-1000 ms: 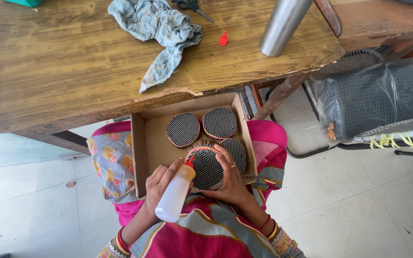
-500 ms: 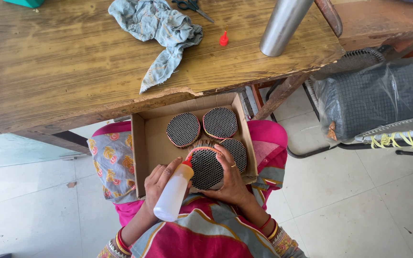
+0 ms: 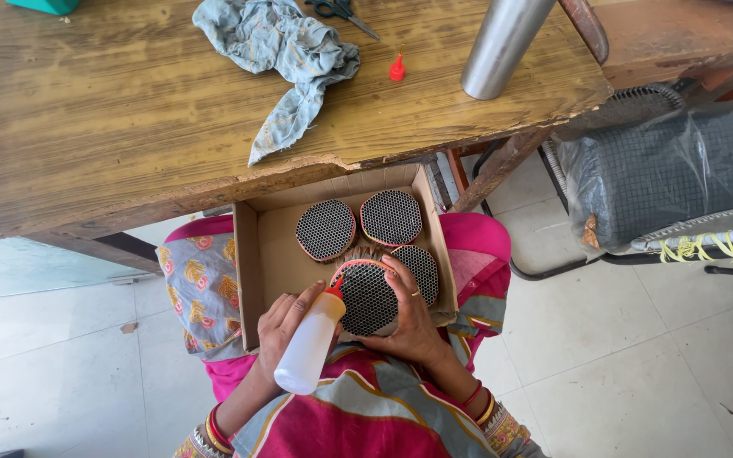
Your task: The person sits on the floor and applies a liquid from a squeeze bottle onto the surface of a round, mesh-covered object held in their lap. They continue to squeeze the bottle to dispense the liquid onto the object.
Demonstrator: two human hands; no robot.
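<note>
Almost nothing has shifted: the white squeeze bottle (image 3: 310, 348) stays gripped in the left hand (image 3: 286, 318), its red nozzle kept at the round mesh disc's (image 3: 368, 297) rim, the disc steadied by the right hand's (image 3: 413, 326) curled fingers.

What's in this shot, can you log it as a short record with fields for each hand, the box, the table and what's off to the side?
left hand: left hand grips a white squeeze bottle, red nozzle at the edge of the mesh disc
right hand: right hand holds a round mesh disc tilted over the box
box: open cardboard box on the lap, three more mesh discs inside
table: wooden table with blue rag, scissors, red cap, steel cylinder
side: plastic-wrapped mesh bundle on a chair
</note>
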